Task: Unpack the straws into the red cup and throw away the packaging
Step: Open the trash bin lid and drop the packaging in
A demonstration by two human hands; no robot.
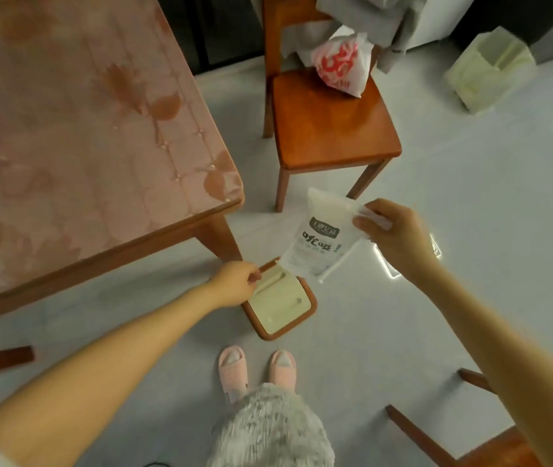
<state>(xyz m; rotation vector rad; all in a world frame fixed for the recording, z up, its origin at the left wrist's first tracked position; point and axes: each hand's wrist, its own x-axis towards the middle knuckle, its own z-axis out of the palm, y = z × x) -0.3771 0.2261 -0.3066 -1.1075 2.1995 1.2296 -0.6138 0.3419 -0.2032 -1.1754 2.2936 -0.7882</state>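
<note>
Over the floor bin (282,306), right hand (393,235) dangles packaging (319,241), seemingly lengthwise downward.

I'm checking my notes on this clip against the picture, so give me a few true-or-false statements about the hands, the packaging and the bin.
1. The right hand holds the white printed plastic straw package in the air. True.
2. The left hand rests on the pink-covered wooden table. False: it is down at the lid of the small brown-rimmed cream bin on the floor.
3. A white straw sticks out below the package. True.
4. The package already lies inside the bin. False: it hangs above the bin, in the right hand's grip.
5. The wooden chair has a bare seat. False: a white plastic bag with red print sits on it.
</note>
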